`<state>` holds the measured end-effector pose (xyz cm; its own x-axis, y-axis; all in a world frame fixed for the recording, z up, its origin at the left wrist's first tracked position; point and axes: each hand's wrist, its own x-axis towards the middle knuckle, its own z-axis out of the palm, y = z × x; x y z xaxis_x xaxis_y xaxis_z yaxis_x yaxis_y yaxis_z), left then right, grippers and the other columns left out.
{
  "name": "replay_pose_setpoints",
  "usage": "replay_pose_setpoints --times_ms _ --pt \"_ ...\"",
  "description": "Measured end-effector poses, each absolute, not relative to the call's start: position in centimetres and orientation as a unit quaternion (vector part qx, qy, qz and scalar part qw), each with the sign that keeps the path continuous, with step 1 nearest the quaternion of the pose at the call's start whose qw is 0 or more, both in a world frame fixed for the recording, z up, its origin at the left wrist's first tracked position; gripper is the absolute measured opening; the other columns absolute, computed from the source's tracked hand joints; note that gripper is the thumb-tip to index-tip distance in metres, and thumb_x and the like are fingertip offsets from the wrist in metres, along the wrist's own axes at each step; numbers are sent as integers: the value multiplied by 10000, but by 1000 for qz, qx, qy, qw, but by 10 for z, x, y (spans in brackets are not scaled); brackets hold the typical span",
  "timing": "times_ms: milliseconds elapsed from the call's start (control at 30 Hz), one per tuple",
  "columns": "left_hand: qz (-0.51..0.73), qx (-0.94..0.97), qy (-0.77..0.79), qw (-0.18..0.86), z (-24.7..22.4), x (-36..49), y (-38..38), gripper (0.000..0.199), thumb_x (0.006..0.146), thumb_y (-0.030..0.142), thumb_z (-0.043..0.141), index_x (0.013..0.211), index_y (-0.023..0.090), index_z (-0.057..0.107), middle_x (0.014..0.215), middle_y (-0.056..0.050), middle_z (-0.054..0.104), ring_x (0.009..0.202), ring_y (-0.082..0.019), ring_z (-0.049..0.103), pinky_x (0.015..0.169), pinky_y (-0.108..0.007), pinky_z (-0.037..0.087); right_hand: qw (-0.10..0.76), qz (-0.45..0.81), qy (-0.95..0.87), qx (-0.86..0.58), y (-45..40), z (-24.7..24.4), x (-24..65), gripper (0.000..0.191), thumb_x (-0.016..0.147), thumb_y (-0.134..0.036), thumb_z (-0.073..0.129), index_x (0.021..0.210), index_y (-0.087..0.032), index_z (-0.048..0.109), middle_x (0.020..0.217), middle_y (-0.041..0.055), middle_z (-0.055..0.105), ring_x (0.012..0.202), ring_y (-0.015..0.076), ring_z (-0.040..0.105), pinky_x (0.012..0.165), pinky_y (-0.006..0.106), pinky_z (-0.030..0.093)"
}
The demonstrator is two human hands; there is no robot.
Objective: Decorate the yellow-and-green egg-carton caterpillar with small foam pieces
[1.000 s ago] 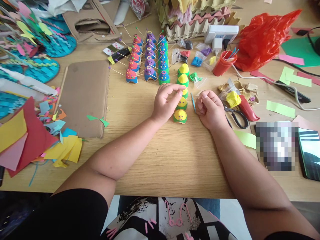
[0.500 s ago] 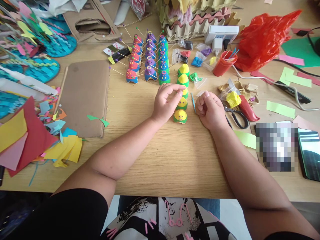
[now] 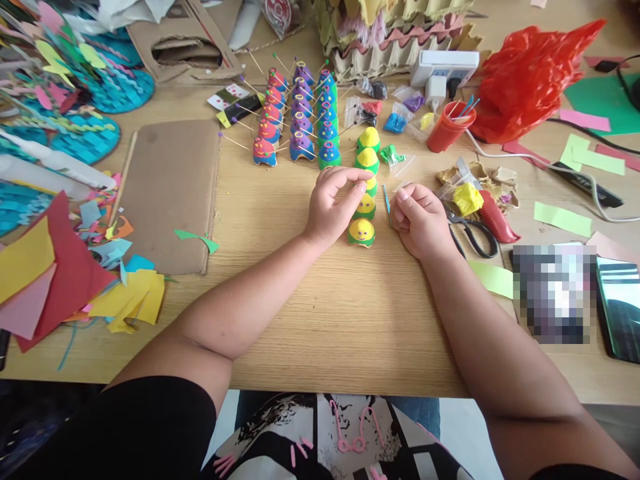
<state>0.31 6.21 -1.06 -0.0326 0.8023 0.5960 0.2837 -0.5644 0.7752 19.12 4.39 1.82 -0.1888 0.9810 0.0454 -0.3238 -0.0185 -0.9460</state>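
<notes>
Yellow domes (image 3: 361, 232), 5: in 1 row, likely for easy reach. Left hand (image 3: 336, 203): over row, fingers bent, grasp unclear. Right hand (image 3: 420, 221): fingers curled beside blue stick (image 3: 387, 199); cannot tell whether grasping.

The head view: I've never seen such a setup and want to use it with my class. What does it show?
There is no machine: the left grip and right grip are bare hands. Every picture comes from one camera worn on the head, looking forward and down. On the table stand rows of small coloured figures. The left grip partly hides the yellow-and-green row; the right grip is curled near a thin blue stick. Whether either holds anything is too hidden to tell.
</notes>
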Motion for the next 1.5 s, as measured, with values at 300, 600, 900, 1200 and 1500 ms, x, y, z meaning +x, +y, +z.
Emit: replay_pose_setpoints --times_ms 300,600,900,1200,1500 --pt "583 665 413 215 -10 2 62 206 1065 485 668 1063 331 805 1094 0 838 1105 -197 739 1080 -424 554 534 601 -462 -375 43 19 189 591 731 -653 931 597 -209 564 480 -67 463 418 47 286 433 252 172" --pt "582 670 406 219 -10 1 62 202 1068 480 669 1069 330 804 1114 0 841 1122 -199 743 1090 -432 547 528 597 -468 -383 43 19 190 574 759 -677 903 642 -208 594 499 -66 472 431 48 282 439 249 167" --pt "571 679 408 217 -11 0 63 285 1070 560 632 1074 332 802 1112 -12 839 1125 -219 744 1092 -451 542 519 599 -479 -376 44 18 190 571 749 -698 904 719 -227 581 519 -79 446 441 61 263 445 261 150" --pt "563 688 409 206 -9 1 62 373 1067 638 583 1072 330 793 1105 -19 836 1113 -215 747 1075 -453 548 514 569 -509 -391 43 13 191 586 837 -739 809 641 -222 614 495 -54 427 444 80 280 451 288 169" --pt "519 744 385 170 1 2 54 367 1077 623 567 1088 335 795 1091 -28 789 1148 -225 708 1111 -453 524 500 550 -534 -404 42 10 191 608 808 -840 754 734 -246 645 536 -48 431 480 102 306 463 295 199"
